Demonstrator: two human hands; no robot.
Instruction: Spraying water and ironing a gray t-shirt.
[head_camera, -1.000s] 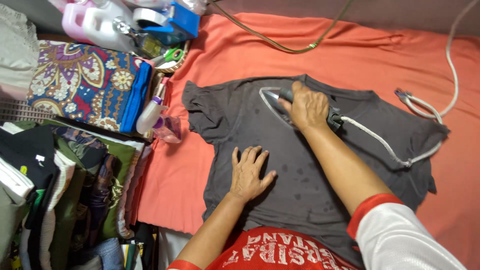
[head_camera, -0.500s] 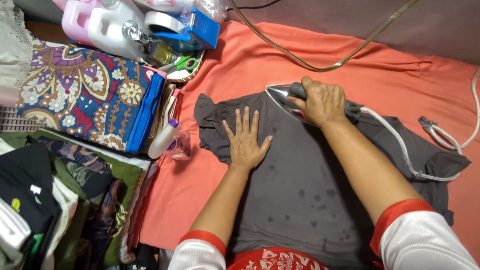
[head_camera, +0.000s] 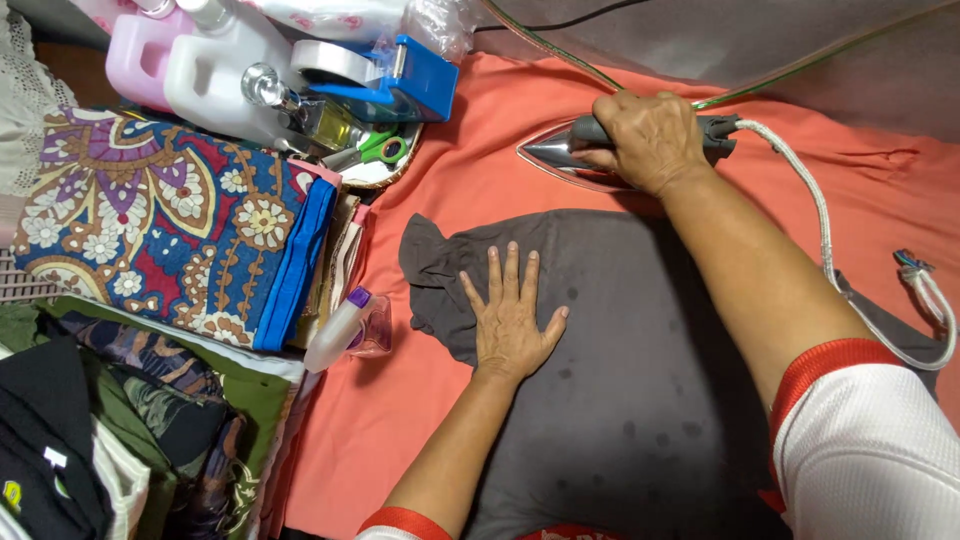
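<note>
Spread over the coral-red ironing cloth (head_camera: 480, 190), the grey T-shirt (head_camera: 620, 350) lies pinned under the flat, open left hand (head_camera: 510, 320), while the right hand (head_camera: 648, 135), its grip closed round the handle, has carried the iron (head_camera: 560, 155) off the shirt onto the far cloth, ending that pass.

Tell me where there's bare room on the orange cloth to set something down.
Bare orange cloth lies between the gray shirt and the iron, and below the spray bottle beside the left hand. The left edge is crowded with bottles and folded fabric.
</note>
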